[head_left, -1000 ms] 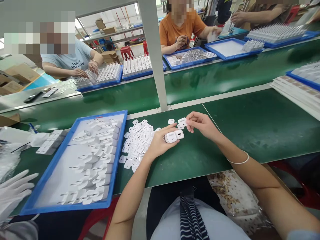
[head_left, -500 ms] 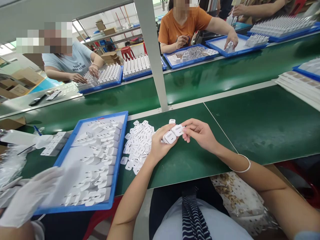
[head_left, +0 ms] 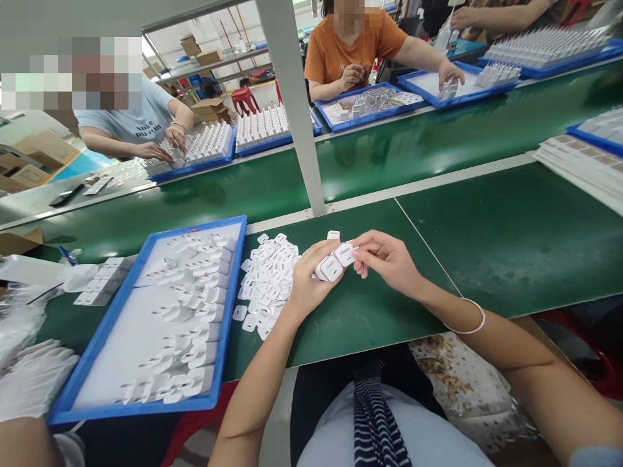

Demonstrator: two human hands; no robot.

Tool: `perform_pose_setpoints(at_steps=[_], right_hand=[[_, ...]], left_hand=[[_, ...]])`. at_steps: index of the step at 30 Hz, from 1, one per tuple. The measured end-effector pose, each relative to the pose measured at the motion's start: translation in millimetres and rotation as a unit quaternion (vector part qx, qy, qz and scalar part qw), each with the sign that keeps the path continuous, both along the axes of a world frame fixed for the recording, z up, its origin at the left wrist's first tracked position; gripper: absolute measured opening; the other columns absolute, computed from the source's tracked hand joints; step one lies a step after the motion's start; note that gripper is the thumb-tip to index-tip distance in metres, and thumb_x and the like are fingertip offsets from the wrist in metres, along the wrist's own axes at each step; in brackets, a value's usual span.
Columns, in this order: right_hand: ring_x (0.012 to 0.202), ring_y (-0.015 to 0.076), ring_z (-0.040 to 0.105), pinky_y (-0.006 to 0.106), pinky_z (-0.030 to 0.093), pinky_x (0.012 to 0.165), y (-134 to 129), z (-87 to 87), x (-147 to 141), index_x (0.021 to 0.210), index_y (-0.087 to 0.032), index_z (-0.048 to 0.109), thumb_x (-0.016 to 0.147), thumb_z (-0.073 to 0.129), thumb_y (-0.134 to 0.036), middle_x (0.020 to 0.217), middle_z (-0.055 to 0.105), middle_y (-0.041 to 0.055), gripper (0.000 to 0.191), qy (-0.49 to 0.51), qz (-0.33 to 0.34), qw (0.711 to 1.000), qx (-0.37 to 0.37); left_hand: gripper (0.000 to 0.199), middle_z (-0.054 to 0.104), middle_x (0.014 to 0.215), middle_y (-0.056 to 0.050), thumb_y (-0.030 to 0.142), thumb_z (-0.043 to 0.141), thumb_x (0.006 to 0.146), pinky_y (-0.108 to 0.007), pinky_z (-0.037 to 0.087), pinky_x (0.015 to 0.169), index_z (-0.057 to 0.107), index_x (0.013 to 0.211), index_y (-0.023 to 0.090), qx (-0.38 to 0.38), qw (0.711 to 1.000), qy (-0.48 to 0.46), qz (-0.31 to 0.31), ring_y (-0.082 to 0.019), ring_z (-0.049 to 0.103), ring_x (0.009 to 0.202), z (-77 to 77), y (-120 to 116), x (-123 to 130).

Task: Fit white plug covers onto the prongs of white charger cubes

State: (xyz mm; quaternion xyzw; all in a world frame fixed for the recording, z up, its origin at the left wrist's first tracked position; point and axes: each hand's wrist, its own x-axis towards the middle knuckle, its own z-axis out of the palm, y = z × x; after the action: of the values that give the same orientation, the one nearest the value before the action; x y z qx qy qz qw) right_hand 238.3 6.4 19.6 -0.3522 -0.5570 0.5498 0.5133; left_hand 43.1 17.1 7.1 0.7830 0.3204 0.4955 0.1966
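Near the middle of the green table [head_left: 370, 318], my left hand [head_left: 310, 275] is wrapped round two white plug housings [head_left: 329, 268] lying side by side, with faces turned up. The fingers of my right hand [head_left: 384, 259] are pinched at the right edge of the upper housing's printed white face [head_left: 344, 253]; what they grip, if anything, is too small to tell. Left of my left hand lies a loose pile of white square plates [head_left: 270, 279]. One more white plate [head_left: 333, 235] lies just beyond my fingers.
At the left, a blue-rimmed tray [head_left: 228, 311] holds rows of white plugs. A co-worker's gloved hand [head_left: 36, 379] is beside it. A grey post [head_left: 296, 110] rises beyond the table. Across it, people handle parts in trays. White stacked sheets [head_left: 579, 168] lie at the right.
The co-worker's gloved hand has drawn back left from over the tray. My hands have stayed almost in place around the housings, and the view has shifted slightly.
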Motion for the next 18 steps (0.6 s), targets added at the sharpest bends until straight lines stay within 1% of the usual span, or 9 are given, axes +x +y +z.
perform_pose_setpoints(at_steps=[4,11,14,18], right_hand=[[0.055,0.0128,0.061,0.027,0.055,0.052,0.0,-0.8,-0.2,0.096,-0.019,0.063,0.09,0.071,-0.04,0.066,0.067,-0.0001,0.024,-0.01,-0.004,1.0,0.0],[0.051,0.0116,0.06,0.024,0.053,0.049,1.5,2.6,0.1,0.088,-0.02,0.052,0.086,0.076,-0.04,0.062,0.066,-0.0023,0.031,0.007,0.003,1.0,-0.017],[0.05,0.0115,0.06,0.024,0.052,0.048,1.9,2.6,0.9,0.087,-0.021,0.049,0.082,0.079,-0.04,0.062,0.066,-0.0031,0.036,0.006,0.006,1.0,-0.026],[0.051,0.0111,0.06,0.023,0.051,0.049,1.8,1.6,1.1,0.085,-0.021,0.047,0.083,0.079,-0.039,0.062,0.066,-0.0032,0.037,-0.005,0.003,1.0,-0.027]], left_hand=[[0.041,0.069,0.124,-0.011,0.021,0.074,0.084,-0.042,0.058,0.097,0.066,0.125,0.023,0.008,1.0,0.014,-0.005,-0.024,0.068,0.114,0.8,-0.2,-1.6],[0.045,0.068,0.125,-0.011,0.017,0.075,0.083,-0.041,0.058,0.098,0.065,0.126,0.024,0.01,1.0,0.022,-0.015,-0.023,0.067,0.114,0.9,0.3,-3.2],[0.045,0.068,0.125,-0.011,0.018,0.075,0.083,-0.04,0.058,0.097,0.065,0.126,0.024,0.013,0.999,0.03,-0.015,-0.023,0.067,0.113,1.4,0.6,-3.6],[0.043,0.069,0.125,-0.011,0.021,0.074,0.084,-0.041,0.058,0.097,0.065,0.126,0.024,0.012,0.999,0.039,-0.011,-0.024,0.067,0.114,1.6,0.5,-3.2]])
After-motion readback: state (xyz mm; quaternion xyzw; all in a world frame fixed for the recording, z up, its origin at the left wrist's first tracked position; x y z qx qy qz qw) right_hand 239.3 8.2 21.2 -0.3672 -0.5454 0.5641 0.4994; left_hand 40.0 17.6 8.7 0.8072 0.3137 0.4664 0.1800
